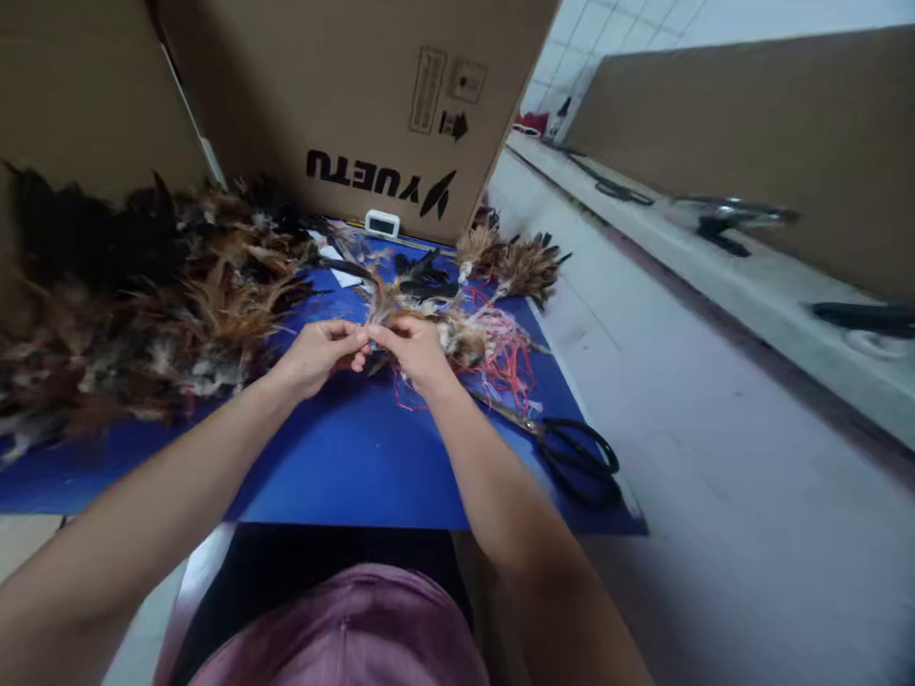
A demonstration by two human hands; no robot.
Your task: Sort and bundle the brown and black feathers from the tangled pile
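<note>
As a person's left hand and right hand come together over a blue table mat, thumbs and fingertips form a narrow pinch on the base of a brown feather tuft, which rises from the grip toward 12 o'clock. Whether a strand also lies between the fingers cannot be told. Good handling here would seem to call for light, even pressure on the quill ends, sparing the soft vanes, with one hand steadying while the other adjusts.

Clock positions are taken from the hands. At 3 o'clock, beyond the right wrist, pink-red strings lie tangled; a stray loop could snag, so they are best left clear of the pinch. Black-handled scissors rest at 4 o'clock, blades angled toward the right forearm, a reason for measured elbow movement. Heaped feathers spread at 9 o'clock, and feather bundles sit at 2 o'clock.

Filling 12 o'clock, a cardboard box carries "YUETU" in bold black capitals, upside down to the wearer, beside a leaf-like logo. Smaller panels and an arrow are printed nearby, their fine text unreadable. Below, a white-framed display shows no legible figures.
</note>
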